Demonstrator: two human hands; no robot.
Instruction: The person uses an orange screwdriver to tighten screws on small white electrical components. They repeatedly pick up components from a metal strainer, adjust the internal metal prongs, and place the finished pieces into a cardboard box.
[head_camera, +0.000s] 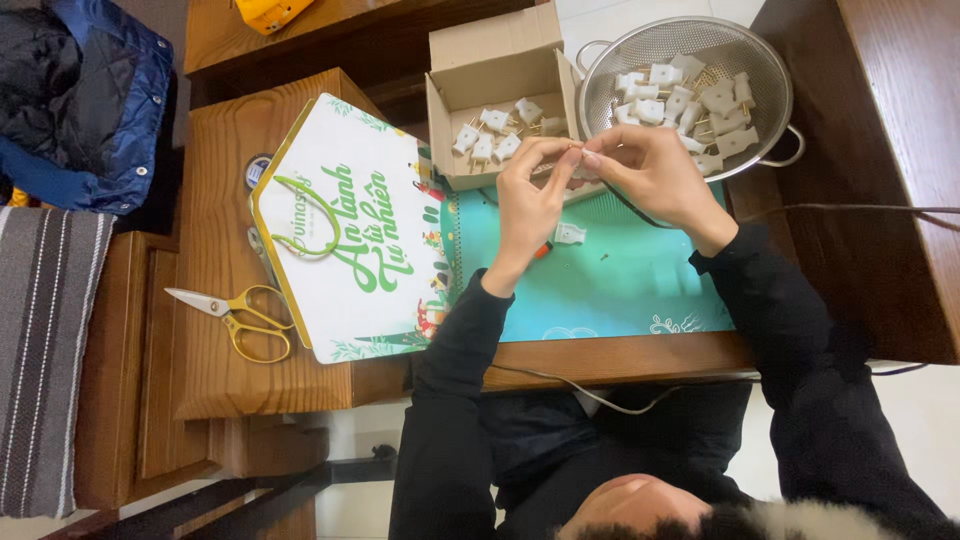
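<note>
Both hands met over the mat (640, 290) — left hand (528, 205) and right hand (650, 175) pinched, fingertips together, on a small part (probably a plug piece; too small to tell), box (490, 60) and colander (690, 40) just beyond for reach.

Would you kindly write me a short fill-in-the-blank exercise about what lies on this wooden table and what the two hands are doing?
1. The round metal colander holds white plastic ____.
2. The gold-handled ____ lie on the wooden table, left of the white house-shaped paper bag.
3. The left hand and right hand meet fingertip to fingertip in front of the open ____ box.
4. The mat beneath the hands is ____ in colour.

Missing words: plugs; scissors; cardboard; turquoise
</note>
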